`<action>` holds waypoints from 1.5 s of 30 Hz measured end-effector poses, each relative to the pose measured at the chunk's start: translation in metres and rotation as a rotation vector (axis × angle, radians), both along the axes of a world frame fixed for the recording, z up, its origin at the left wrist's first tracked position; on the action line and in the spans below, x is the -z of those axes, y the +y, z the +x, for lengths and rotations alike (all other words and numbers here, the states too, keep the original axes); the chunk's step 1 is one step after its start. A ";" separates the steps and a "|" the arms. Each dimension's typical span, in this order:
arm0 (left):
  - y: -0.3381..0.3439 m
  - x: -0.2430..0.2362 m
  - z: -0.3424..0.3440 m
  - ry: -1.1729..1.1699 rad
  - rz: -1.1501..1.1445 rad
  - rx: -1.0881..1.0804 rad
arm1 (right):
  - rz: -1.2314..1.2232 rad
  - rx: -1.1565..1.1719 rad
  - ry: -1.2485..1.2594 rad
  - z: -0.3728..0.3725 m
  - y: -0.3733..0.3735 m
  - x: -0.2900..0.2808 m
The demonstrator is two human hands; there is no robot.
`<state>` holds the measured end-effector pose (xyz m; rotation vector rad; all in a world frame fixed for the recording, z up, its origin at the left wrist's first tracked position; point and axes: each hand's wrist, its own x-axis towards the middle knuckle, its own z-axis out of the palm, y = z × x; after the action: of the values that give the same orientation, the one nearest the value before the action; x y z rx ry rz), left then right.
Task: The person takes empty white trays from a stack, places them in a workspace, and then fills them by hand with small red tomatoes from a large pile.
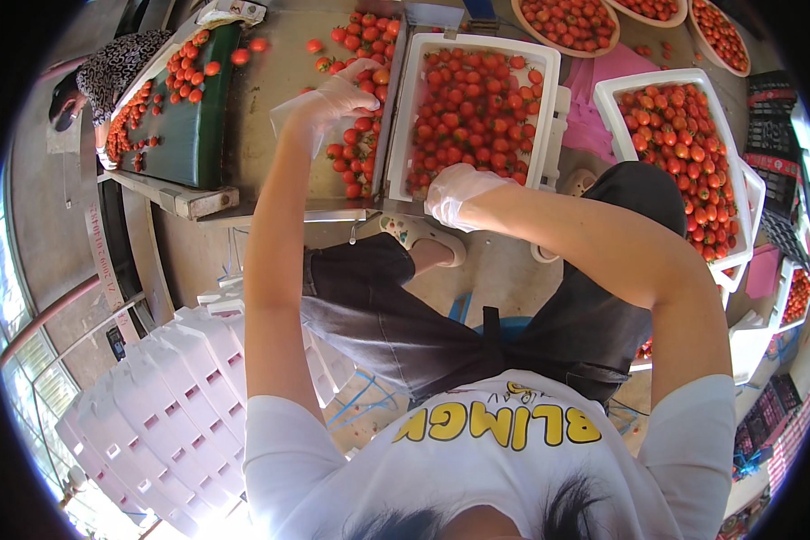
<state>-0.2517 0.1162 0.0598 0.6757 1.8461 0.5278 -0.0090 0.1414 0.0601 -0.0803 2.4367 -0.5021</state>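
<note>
My left hand [336,97], in a loose clear plastic glove, reaches over the metal sorting table [270,117]. Its fingers are apart, with thumb and forefinger on either side of small red tomatoes [360,148] gathered along the table's right edge. In a similar glove, my right hand [459,193] is at the near rim of a white foam box [551,81]. The fingers there are curled inward, and what they hold, if anything, is hidden. Many red cherry tomatoes [468,108], some with green stems, fill most of that box.
At left, tomatoes lie on a green conveyor belt [193,135], with another person [121,67] beyond it. A second foam box [614,99] of tomatoes stands right. Round baskets [570,52] of tomatoes are at the back. Stacked white foam boxes [166,396] stand lower left.
</note>
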 end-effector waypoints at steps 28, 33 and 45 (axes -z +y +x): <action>0.000 -0.036 0.101 0.257 0.353 0.200 | -0.054 -0.029 0.262 0.006 0.000 0.030; -0.013 -0.038 0.102 0.285 0.432 0.214 | -0.275 0.223 0.139 0.003 0.006 0.020; -0.037 -0.040 0.106 0.452 0.389 0.394 | -0.123 0.365 -0.183 -0.009 0.019 0.008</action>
<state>-0.1453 0.0791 0.0999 1.4848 1.9622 0.5009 -0.0179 0.1599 0.0519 0.3500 2.2446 -0.7831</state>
